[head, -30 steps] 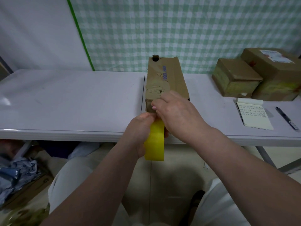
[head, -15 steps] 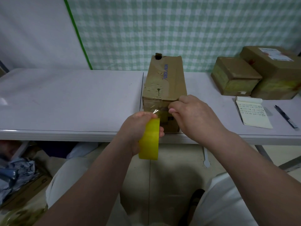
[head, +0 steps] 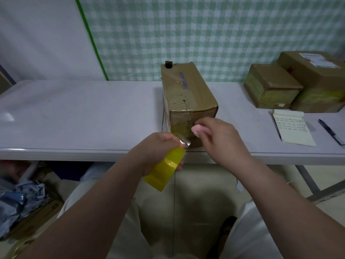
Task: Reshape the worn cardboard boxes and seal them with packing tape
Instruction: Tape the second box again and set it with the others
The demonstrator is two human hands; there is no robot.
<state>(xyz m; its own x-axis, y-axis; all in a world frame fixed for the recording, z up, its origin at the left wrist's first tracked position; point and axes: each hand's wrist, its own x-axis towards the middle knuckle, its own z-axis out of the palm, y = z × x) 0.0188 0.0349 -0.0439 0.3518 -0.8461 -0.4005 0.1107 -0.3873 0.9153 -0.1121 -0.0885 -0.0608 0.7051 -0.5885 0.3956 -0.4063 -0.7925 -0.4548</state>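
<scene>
A long worn cardboard box (head: 188, 94) lies end-on to me in the middle of the white table (head: 80, 116), its top and near end covered in old tape. My left hand (head: 158, 148) grips a yellow roll of packing tape (head: 165, 168) just off the table's front edge, with a crumpled clear tape end sticking up from the roll. My right hand (head: 218, 139) hovers in front of the box's near end and holds a small pink cutter (head: 200, 130), which points left toward the tape end.
Two more cardboard boxes (head: 270, 86) (head: 317, 77) stand at the back right. A notepad (head: 293, 128) and a pen (head: 331, 131) lie in front of them. Crumpled blue bags (head: 20, 199) sit on the floor under the table's left side.
My right hand has come off the box's top and near edge, and now shows a pink cutter. The tape roll has tilted and dropped slightly, and its tape end has come free of the box.
</scene>
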